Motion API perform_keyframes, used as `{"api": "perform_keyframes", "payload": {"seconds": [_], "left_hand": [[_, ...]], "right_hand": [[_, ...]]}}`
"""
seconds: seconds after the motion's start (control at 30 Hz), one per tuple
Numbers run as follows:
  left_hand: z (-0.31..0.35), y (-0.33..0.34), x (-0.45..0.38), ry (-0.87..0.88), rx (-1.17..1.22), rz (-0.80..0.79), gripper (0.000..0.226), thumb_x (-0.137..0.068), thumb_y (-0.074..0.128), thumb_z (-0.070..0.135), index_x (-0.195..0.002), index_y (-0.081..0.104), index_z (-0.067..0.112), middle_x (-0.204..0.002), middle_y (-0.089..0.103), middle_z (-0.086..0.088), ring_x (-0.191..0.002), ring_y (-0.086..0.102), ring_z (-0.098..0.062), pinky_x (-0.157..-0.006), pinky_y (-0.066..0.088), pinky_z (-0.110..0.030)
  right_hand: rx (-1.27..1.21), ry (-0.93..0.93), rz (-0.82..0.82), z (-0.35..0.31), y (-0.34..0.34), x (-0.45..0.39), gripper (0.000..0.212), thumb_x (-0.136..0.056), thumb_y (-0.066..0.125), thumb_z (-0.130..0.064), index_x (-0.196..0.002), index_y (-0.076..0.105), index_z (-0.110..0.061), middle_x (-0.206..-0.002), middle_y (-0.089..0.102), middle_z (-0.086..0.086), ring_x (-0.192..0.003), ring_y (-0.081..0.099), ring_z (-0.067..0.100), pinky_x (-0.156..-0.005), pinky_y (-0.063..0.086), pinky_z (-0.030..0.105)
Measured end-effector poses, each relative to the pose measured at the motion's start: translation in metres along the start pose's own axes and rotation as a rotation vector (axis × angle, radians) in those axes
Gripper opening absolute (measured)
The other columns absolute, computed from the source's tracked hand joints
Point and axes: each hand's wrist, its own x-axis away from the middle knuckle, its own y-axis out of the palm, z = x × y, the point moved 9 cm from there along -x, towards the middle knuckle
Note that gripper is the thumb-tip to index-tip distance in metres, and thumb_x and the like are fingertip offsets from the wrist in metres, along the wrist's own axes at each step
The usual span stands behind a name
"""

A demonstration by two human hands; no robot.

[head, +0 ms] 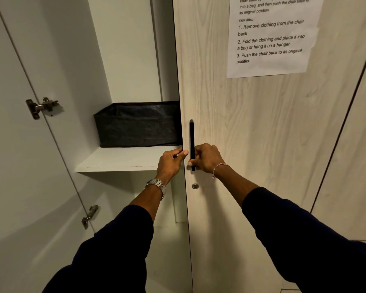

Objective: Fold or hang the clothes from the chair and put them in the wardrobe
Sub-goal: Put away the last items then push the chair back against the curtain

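We stand close to the wardrobe (pixel 123 49), its left door (pixel 19 166) swung open and its right door (pixel 251 144) shut across the right half. Our right hand (pixel 206 158) curls round the lower part of the black bar handle (pixel 191 136) on that shut door. Our left hand (pixel 172 160) grips the door's near edge just left of the handle — thumb on the front face, fingers hooked behind. On the white shelf (pixel 118 159) inside sits a dark fabric bin (pixel 137 125), its right end hidden behind the shut door. A printed sheet (pixel 273 37) is stuck high on the door, and a small round lock (pixel 195 186) sits below the handle. No clothes or chair are in view — we cannot tell where they lie.
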Motion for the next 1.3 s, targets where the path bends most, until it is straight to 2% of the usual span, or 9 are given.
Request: {"api": "perform_keyframes", "payload": {"seconds": [0.13, 0.27, 0.47, 0.6, 0.73, 0.83, 0.93, 1.13, 1.3], "left_hand": [[-0.006, 0.0, -0.013, 0.002, -0.016, 0.007, 0.051, -0.094, 0.061, 0.048, -0.132, 0.065, 0.014, -0.13, 0.067, -0.007, -0.12, 0.062, -0.022, -0.103, 0.051, -0.041], [-0.012, 0.004, -0.021, -0.007, -0.017, -0.001, 0.05, -0.095, 0.06, 0.049, -0.131, 0.066, 0.015, -0.128, 0.068, -0.006, -0.117, 0.063, -0.022, -0.101, 0.052, -0.043], [-0.015, 0.007, -0.024, -0.007, 0.01, 0.004, 0.049, -0.095, 0.059, 0.05, -0.128, 0.067, 0.015, -0.118, 0.071, -0.012, -0.109, 0.065, -0.031, -0.095, 0.055, -0.044], [-0.008, 0.005, -0.019, -0.021, 0.003, 0.022, 0.048, -0.097, 0.059, 0.046, -0.133, 0.064, 0.015, -0.116, 0.071, -0.016, -0.106, 0.067, -0.03, -0.094, 0.054, -0.04], [-0.001, 0.0, -0.012, -0.045, -0.088, 0.028, 0.045, -0.098, 0.06, 0.038, -0.138, 0.059, 0.016, -0.107, 0.074, -0.012, -0.086, 0.069, -0.018, -0.087, 0.055, -0.035], [0.0, -0.008, -0.004, -0.035, -0.204, -0.017, 0.043, -0.098, 0.063, 0.029, -0.141, 0.057, 0.024, -0.1, 0.075, -0.008, -0.091, 0.07, -0.022, -0.091, 0.056, -0.04], [0.001, -0.034, 0.015, -0.026, -0.373, 0.014, 0.043, -0.098, 0.063, 0.028, -0.141, 0.057, 0.026, -0.113, 0.072, -0.008, -0.101, 0.067, -0.026, -0.092, 0.056, -0.041], [-0.022, -0.077, 0.077, -0.076, -0.51, 0.041, 0.053, -0.097, 0.063, 0.028, -0.148, 0.047, 0.023, -0.105, 0.072, -0.004, -0.096, 0.067, -0.021, -0.082, 0.051, -0.031], [-0.023, -0.126, 0.138, -0.088, -0.749, 0.068, 0.063, -0.096, 0.061, 0.033, -0.153, 0.035, 0.022, -0.112, 0.068, -0.008, -0.104, 0.064, -0.028, -0.081, 0.053, -0.039]], "right_hand": [[0.006, 0.017, 0.019, 0.003, 0.003, -0.008, 0.035, -0.082, 0.082, -0.019, -0.065, 0.052, -0.022, -0.076, 0.064, 0.006, -0.079, 0.07, 0.027, -0.073, 0.056, 0.03], [-0.002, 0.038, 0.028, 0.008, 0.005, -0.014, 0.026, -0.084, 0.08, -0.021, -0.072, 0.058, -0.014, -0.075, 0.062, 0.004, -0.072, 0.06, 0.019, -0.055, 0.035, 0.016], [-0.017, 0.035, 0.024, 0.011, 0.008, -0.019, 0.027, -0.084, 0.081, -0.021, -0.071, 0.057, -0.017, -0.073, 0.063, 0.004, -0.072, 0.066, 0.022, -0.063, 0.047, 0.02], [0.021, 0.014, 0.039, 0.008, 0.006, -0.019, 0.022, -0.084, 0.08, -0.023, -0.08, 0.061, -0.012, -0.076, 0.063, 0.004, -0.071, 0.06, 0.019, -0.055, 0.036, 0.017], [0.166, -0.004, -0.003, 0.002, 0.005, -0.014, 0.027, -0.089, 0.075, -0.028, -0.103, 0.07, -0.005, -0.096, 0.071, 0.013, -0.077, 0.057, 0.02, -0.069, 0.043, 0.025], [0.441, -0.004, 0.003, -0.001, 0.001, -0.002, 0.04, -0.096, 0.063, -0.043, -0.115, 0.064, -0.008, -0.108, 0.067, 0.012, -0.084, 0.059, 0.023, -0.071, 0.044, 0.031], [0.652, -0.089, 0.004, -0.016, 0.009, 0.015, 0.047, -0.097, 0.057, -0.051, -0.12, 0.06, -0.01, -0.111, 0.065, 0.01, -0.096, 0.065, 0.027, -0.076, 0.049, 0.034], [0.614, -0.303, -0.132, -0.059, 0.054, 0.049, 0.045, -0.095, 0.064, -0.043, -0.128, 0.057, -0.014, -0.121, 0.061, 0.013, -0.108, 0.062, 0.031, -0.087, 0.051, 0.039], [0.512, -0.392, -0.272, -0.085, 0.108, 0.081, 0.055, -0.091, 0.069, -0.039, -0.136, 0.05, -0.013, -0.131, 0.059, 0.014, -0.116, 0.059, 0.032, -0.094, 0.053, 0.041]]}}
